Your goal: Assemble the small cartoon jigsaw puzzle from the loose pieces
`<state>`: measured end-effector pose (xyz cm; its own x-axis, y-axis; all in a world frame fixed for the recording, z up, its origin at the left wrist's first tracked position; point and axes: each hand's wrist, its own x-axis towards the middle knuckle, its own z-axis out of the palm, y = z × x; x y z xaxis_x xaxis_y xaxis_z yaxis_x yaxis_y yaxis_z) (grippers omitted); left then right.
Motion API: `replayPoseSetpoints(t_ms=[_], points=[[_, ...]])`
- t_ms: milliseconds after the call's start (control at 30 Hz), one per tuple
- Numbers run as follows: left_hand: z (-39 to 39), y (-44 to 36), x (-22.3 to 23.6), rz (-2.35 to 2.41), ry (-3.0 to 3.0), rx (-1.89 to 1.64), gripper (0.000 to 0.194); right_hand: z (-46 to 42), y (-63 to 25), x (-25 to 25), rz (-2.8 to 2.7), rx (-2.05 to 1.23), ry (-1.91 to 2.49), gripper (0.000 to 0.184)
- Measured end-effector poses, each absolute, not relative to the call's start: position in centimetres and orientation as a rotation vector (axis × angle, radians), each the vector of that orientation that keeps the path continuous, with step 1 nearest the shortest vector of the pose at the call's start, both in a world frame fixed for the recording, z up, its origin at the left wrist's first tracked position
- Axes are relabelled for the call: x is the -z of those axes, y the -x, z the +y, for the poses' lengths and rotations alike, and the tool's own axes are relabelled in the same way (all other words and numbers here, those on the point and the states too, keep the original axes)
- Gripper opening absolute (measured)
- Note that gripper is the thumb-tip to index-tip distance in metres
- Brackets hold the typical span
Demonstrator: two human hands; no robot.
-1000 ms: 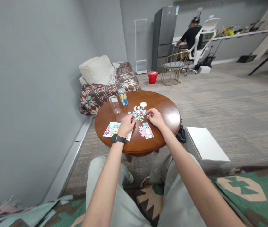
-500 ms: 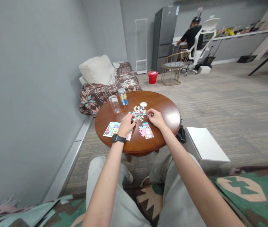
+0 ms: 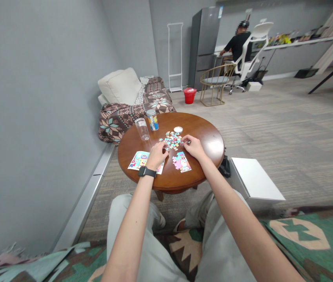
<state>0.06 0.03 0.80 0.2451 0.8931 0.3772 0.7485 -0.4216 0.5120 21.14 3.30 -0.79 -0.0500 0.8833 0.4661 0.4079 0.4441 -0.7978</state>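
A loose heap of small, colourful jigsaw puzzle pieces (image 3: 172, 139) lies in the middle of the round wooden table (image 3: 201, 127). At the heap's near left edge is my left hand (image 3: 157, 154), palm down, with thumb and fingers curved but apart. My right hand (image 3: 193, 146) is at the heap's right edge, its thumb and finger closed around a small puzzle piece (image 3: 182, 143). Between my forearms lies a partly joined puzzle section (image 3: 182, 162) in pink and blue. A printed cartoon picture sheet (image 3: 138, 159) is partly covered by my left hand and wrist.
Toward the table's back left stand a clear glass (image 3: 142, 129) and a printed can (image 3: 153, 121). A round lid (image 3: 178, 129) lies behind the heap. Right of the table is a white box (image 3: 257, 178). Another person (image 3: 238, 45) sits at the far counter.
My right hand has shifted very slightly left at the heap's edge. My left hand, the joined section and the sheet look the same.
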Motion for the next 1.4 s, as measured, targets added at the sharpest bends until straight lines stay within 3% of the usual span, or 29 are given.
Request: replayPoseSetpoints(t_ms=[600,1400], points=[[0.08,-0.01,-0.77,1.538,-2.300,-0.932,0.015,3.70,-21.17,1.05,-1.639,-0.593,1.176,0.007],[-0.08,-0.02,-0.62,1.460,-2.300,-1.012,0.022,3.81,-21.20,1.16,-1.626,-0.586,1.170,0.024]])
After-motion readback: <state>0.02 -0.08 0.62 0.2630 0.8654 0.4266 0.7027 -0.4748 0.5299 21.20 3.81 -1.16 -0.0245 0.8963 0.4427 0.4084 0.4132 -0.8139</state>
